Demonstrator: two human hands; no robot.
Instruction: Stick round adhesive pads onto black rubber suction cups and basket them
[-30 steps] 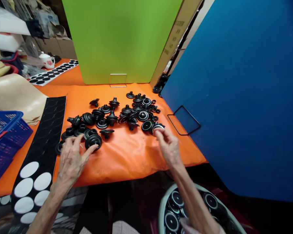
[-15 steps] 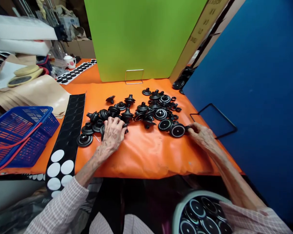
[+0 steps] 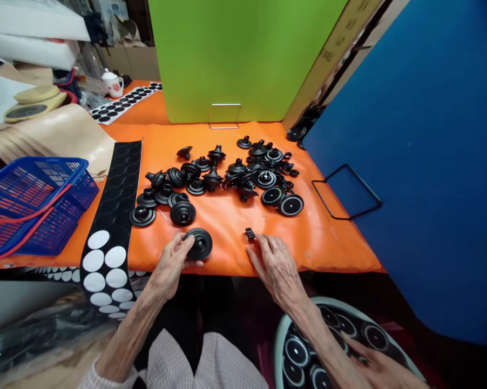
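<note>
My left hand [image 3: 171, 266] grips a round black stepped disc [image 3: 201, 246] by its left edge, thumb on its face, at the front of the orange table. Opposite it, my right hand [image 3: 276, 265] has a small black clip-like part [image 3: 250, 234] at its fingertips, just above the orange surface. Just beyond my left hand another black disc [image 3: 182, 214] lies with its flat side up. Behind both hands spreads a loose heap of black stemmed discs [image 3: 213, 178], some upright, others tipped. Two ring-marked discs [image 3: 291, 205] lie at the heap's right edge.
A blue basket [image 3: 75, 186] with red handles stands left, beside a black strip of round stickers [image 3: 117, 189]. Green [image 3: 243, 59] and blue [image 3: 421, 162] panels border the table. At lower right, another person's hand [image 3: 379, 364] reaches over a pale tub [image 3: 279, 346] of discs.
My left hand has drawn a disc out of the heap towards me. My right hand has come left from the table's right side with the small part. Another hand has appeared at the tub.
</note>
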